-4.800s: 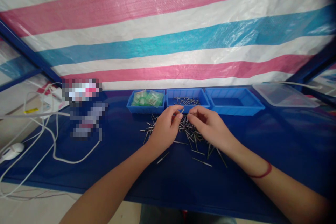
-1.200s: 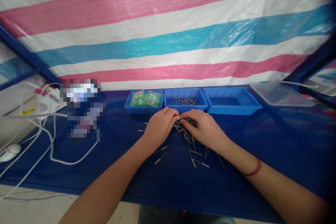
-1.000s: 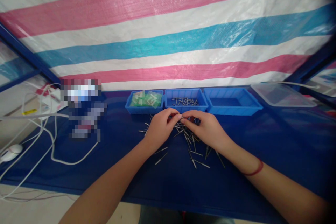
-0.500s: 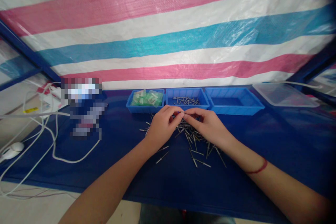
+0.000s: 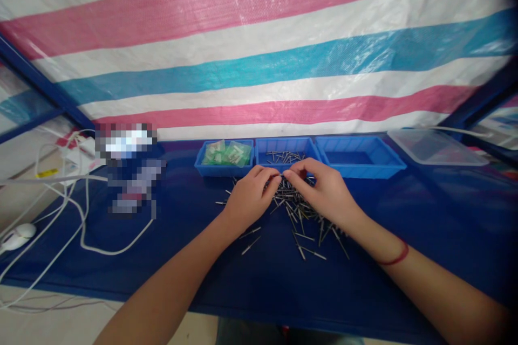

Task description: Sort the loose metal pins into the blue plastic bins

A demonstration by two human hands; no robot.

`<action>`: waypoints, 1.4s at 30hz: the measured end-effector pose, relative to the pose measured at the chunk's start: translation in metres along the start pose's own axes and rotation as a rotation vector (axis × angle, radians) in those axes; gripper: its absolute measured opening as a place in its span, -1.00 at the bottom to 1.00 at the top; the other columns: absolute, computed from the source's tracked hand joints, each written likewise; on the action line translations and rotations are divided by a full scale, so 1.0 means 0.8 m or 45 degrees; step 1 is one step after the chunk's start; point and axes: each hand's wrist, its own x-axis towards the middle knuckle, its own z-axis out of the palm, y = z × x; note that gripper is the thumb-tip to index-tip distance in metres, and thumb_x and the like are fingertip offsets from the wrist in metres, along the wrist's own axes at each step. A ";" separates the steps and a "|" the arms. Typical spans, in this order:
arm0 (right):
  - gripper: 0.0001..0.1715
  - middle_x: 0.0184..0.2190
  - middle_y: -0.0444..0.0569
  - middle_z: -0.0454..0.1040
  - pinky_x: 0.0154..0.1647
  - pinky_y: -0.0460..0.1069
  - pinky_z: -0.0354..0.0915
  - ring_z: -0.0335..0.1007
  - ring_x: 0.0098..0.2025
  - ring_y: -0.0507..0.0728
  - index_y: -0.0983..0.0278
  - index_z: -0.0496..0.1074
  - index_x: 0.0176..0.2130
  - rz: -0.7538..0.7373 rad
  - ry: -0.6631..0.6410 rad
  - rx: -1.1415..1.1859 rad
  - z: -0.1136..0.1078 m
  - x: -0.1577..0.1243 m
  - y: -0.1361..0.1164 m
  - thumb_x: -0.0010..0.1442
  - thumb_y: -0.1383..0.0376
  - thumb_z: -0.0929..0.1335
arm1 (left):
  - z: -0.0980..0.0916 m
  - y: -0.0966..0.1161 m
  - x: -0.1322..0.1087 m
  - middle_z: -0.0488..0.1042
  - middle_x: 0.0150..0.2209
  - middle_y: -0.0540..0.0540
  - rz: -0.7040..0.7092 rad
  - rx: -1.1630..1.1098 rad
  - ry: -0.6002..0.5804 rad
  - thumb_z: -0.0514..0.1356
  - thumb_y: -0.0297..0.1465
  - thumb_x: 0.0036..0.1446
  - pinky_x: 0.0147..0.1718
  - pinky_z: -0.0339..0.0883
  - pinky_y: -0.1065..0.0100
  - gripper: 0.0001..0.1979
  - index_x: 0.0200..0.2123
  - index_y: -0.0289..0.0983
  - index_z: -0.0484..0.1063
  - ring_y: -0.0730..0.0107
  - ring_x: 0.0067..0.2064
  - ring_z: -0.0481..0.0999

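Observation:
Over a loose pile of blind rivets [image 5: 297,210], my left hand [image 5: 251,194] and my right hand [image 5: 324,190] meet almost tip to tip. The thumb and forefinger of each are pinched together. Whatever sits between the fingertips is too small to make out. Thin metal pins with thicker silvery ends make up the pile, and several lie apart from it toward me. Right behind my hands is the middle blue bin [image 5: 262,157], which has more rivets [image 5: 286,157] in it.
Small clear bags with green [image 5: 227,154] fill the left blue bin [image 5: 201,168]. The right blue bin [image 5: 364,171] and a clear plastic lid [image 5: 437,148] stand at the back. White cables [image 5: 83,226], a white mouse [image 5: 18,236] and a blurred-out item are on the left.
My right hand has lifted slightly, and its fingertips have parted a little from those of my left hand. The left hand stays nearly in place. The rivets lie as before.

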 end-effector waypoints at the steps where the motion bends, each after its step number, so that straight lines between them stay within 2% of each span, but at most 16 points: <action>1: -0.77 -0.44 -0.06 0.47 -0.28 0.01 0.25 0.35 -0.36 0.11 0.25 0.42 -0.39 -0.037 0.041 -0.053 -0.001 0.007 0.002 0.22 0.17 0.30 | -0.002 0.000 0.000 0.45 -0.14 -0.09 -0.009 0.027 -0.005 -0.01 -0.32 0.31 -0.11 0.32 0.31 -0.76 -0.09 -0.23 0.39 0.32 -0.14 0.47; 5: -0.76 -0.35 -0.01 0.51 -0.19 0.06 0.21 0.37 -0.27 0.17 0.26 0.46 -0.33 -0.091 0.149 -0.323 -0.002 0.039 0.017 0.22 0.17 0.30 | -0.009 0.000 0.000 0.46 -0.15 -0.10 -0.020 0.127 -0.049 0.00 -0.33 0.29 -0.15 0.34 0.31 -0.75 -0.04 -0.23 0.37 0.31 -0.18 0.48; 8: -0.72 -0.28 0.04 0.52 -0.15 0.12 0.17 0.37 -0.16 0.26 0.28 0.48 -0.22 -0.077 0.114 -0.558 -0.001 0.051 0.022 0.21 0.14 0.30 | -0.012 -0.001 -0.001 0.47 -0.22 -0.08 0.002 0.194 -0.102 0.00 -0.34 0.29 -0.19 0.34 0.34 -0.77 -0.15 -0.24 0.43 0.33 -0.22 0.48; 10: -0.69 -0.24 0.06 0.52 -0.13 0.14 0.17 0.36 -0.12 0.29 0.28 0.47 -0.18 -0.091 0.076 -0.619 -0.005 0.046 0.016 0.21 0.13 0.31 | -0.012 -0.001 -0.001 0.47 -0.25 -0.06 0.009 0.234 -0.139 0.01 -0.34 0.29 -0.23 0.34 0.36 -0.77 -0.20 -0.23 0.45 0.34 -0.25 0.48; 14: -0.74 -0.26 0.04 0.52 -0.11 0.14 0.23 0.39 -0.17 0.24 0.25 0.46 -0.19 -0.177 -0.065 -0.495 -0.028 0.008 -0.005 0.22 0.17 0.29 | -0.023 0.002 0.000 0.48 -0.25 -0.08 0.019 0.272 -0.209 0.00 -0.33 0.29 -0.24 0.34 0.35 -0.75 -0.19 -0.23 0.46 0.33 -0.25 0.49; 18: -0.76 -0.25 0.03 0.53 -0.18 0.08 0.33 0.43 -0.20 0.19 0.21 0.47 -0.21 -0.149 -0.260 -0.330 -0.060 -0.047 -0.019 0.25 0.20 0.26 | -0.056 0.015 -0.006 0.47 -0.16 -0.13 0.084 0.277 -0.340 0.04 -0.28 0.27 -0.06 0.32 0.21 -0.73 -0.13 -0.24 0.47 0.23 -0.12 0.46; 21: -0.74 -0.22 0.01 0.52 -0.25 0.02 0.39 0.46 -0.22 0.14 0.18 0.48 -0.16 -0.078 -0.445 -0.296 -0.075 -0.085 -0.019 0.28 0.22 0.23 | -0.083 0.024 -0.025 0.43 -0.05 -0.14 0.050 0.286 -0.378 0.09 -0.15 0.22 0.05 0.25 0.09 -0.65 -0.02 -0.18 0.43 0.11 0.04 0.38; 23: -0.72 -0.18 0.01 0.51 -0.20 0.02 0.41 0.47 -0.19 0.13 0.17 0.48 -0.11 -0.080 -0.511 -0.330 -0.077 -0.105 -0.018 0.28 0.22 0.24 | -0.090 0.022 -0.047 0.31 0.12 -0.16 0.035 0.268 -0.381 0.11 -0.03 0.16 0.12 0.20 0.06 -0.51 0.09 -0.11 0.34 0.06 0.17 0.26; 25: -0.69 -0.12 0.02 0.50 -0.15 0.03 0.42 0.47 -0.15 0.14 0.18 0.46 -0.05 -0.114 -0.516 -0.397 -0.071 -0.119 -0.017 0.27 0.19 0.26 | -0.084 0.015 -0.071 0.10 0.27 -0.19 -0.027 0.280 -0.410 0.12 0.08 0.08 0.15 0.15 -0.02 -0.31 0.23 -0.06 0.16 -0.04 0.27 0.10; 27: -0.65 -0.09 0.04 0.48 -0.11 0.06 0.42 0.45 -0.12 0.16 0.20 0.44 0.00 -0.157 -0.508 -0.473 -0.060 -0.126 -0.018 0.27 0.18 0.27 | -0.069 0.003 -0.092 -0.09 0.34 -0.26 -0.088 0.366 -0.411 0.11 0.15 0.01 0.18 0.00 -0.17 -0.13 0.30 -0.12 0.02 -0.20 0.33 -0.11; 29: -0.65 -0.10 0.06 0.49 -0.10 0.09 0.41 0.44 -0.12 0.19 0.23 0.44 0.00 -0.193 -0.493 -0.554 -0.046 -0.129 -0.018 0.28 0.21 0.26 | -0.050 -0.010 -0.105 -0.18 0.36 -0.29 -0.139 0.471 -0.360 0.10 0.20 -0.04 0.17 -0.18 -0.33 -0.05 0.32 -0.13 -0.05 -0.31 0.34 -0.26; 31: -0.67 -0.13 0.08 0.49 -0.10 0.12 0.41 0.44 -0.14 0.20 0.27 0.45 -0.02 -0.205 -0.488 -0.628 -0.034 -0.128 -0.018 0.28 0.27 0.25 | -0.034 -0.019 -0.111 -0.23 0.37 -0.31 -0.196 0.534 -0.296 0.07 0.21 -0.03 0.14 -0.24 -0.39 -0.02 0.34 -0.15 -0.12 -0.35 0.34 -0.33; 35: -0.72 -0.16 0.08 0.48 -0.12 0.11 0.40 0.42 -0.17 0.20 0.30 0.47 -0.08 -0.201 -0.513 -0.707 -0.020 -0.119 -0.018 0.27 0.37 0.25 | -0.020 -0.024 -0.111 -0.22 0.36 -0.37 -0.306 0.564 -0.300 0.01 0.21 0.03 0.15 -0.21 -0.34 -0.02 0.35 -0.21 -0.20 -0.32 0.34 -0.28; 39: -0.77 -0.24 0.02 0.46 -0.17 0.07 0.39 0.41 -0.22 0.17 0.26 0.49 -0.25 -0.183 -0.567 -0.719 -0.017 -0.107 -0.019 0.24 0.43 0.25 | -0.017 -0.019 -0.109 -0.14 0.35 -0.34 -0.266 0.556 -0.294 -0.04 0.17 0.10 0.21 -0.21 -0.25 -0.12 0.34 -0.21 -0.15 -0.20 0.35 -0.19; 42: -0.81 -0.28 0.01 0.44 -0.20 0.05 0.36 0.40 -0.23 0.16 0.26 0.46 -0.30 -0.174 -0.597 -0.726 -0.016 -0.099 -0.021 0.23 0.42 0.26 | -0.012 -0.013 -0.107 -0.11 0.35 -0.32 -0.241 0.519 -0.284 -0.05 0.16 0.12 0.22 -0.19 -0.21 -0.14 0.34 -0.21 -0.12 -0.16 0.35 -0.16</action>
